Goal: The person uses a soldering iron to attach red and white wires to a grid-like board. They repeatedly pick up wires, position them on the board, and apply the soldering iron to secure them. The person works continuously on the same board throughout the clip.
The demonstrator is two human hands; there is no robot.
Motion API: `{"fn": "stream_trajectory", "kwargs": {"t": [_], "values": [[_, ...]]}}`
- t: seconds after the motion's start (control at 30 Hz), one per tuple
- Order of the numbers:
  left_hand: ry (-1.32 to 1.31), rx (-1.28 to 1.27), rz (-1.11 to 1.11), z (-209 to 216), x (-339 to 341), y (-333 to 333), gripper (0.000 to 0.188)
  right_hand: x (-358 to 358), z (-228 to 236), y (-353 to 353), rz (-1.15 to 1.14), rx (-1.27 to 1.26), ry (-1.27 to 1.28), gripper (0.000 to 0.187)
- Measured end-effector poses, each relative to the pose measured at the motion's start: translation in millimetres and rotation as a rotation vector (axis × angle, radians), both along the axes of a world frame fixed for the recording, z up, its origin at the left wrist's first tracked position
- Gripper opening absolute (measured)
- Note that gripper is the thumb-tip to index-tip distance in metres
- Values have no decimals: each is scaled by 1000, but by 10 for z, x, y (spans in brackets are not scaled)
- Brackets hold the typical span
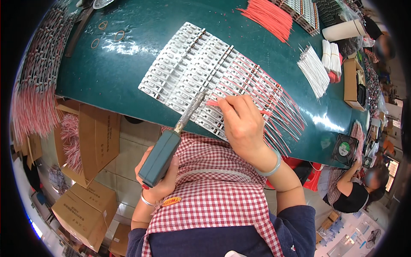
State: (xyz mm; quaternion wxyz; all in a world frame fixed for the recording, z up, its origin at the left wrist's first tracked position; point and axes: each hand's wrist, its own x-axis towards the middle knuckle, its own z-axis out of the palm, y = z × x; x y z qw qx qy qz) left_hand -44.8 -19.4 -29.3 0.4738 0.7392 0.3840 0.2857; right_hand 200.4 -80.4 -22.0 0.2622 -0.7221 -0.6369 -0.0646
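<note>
In my left hand, fingers wrapped round its boxy dark-green handle, is a soldering iron. Its scorched metal tip slants up over the near edge of a panel of white circuit boards. My right hand is closed in a pinch on a small bunch of red wires, just right of the iron's tip. From the boards' right part, rows of red and white wires fan out toward the right. The fingers hide some of the wire ends and the boards beneath them.
A pile of red wires lies at the back. White wire bundles and a cardboard box are on the right, with a small fan nearer. Finished-looking wired strips hang at the far left. Another person sits right.
</note>
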Motion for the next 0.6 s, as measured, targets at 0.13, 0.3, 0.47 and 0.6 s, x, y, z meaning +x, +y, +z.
{"fn": "stream_trajectory", "kwargs": {"t": [0.13,0.3,0.47,0.6], "values": [[3,26,-21,22,9,16,24,-56,6,-29,5,37,23,33],[20,67,-44,101,38,48,23,-78,-12,-33,15,62,46,33],[43,63,-62,113,13,46,23,-79,-28,-36,26,49,27,34],[50,88,-88,114,15,59,22,-94,-9,-27,22,30,5,33]]}}
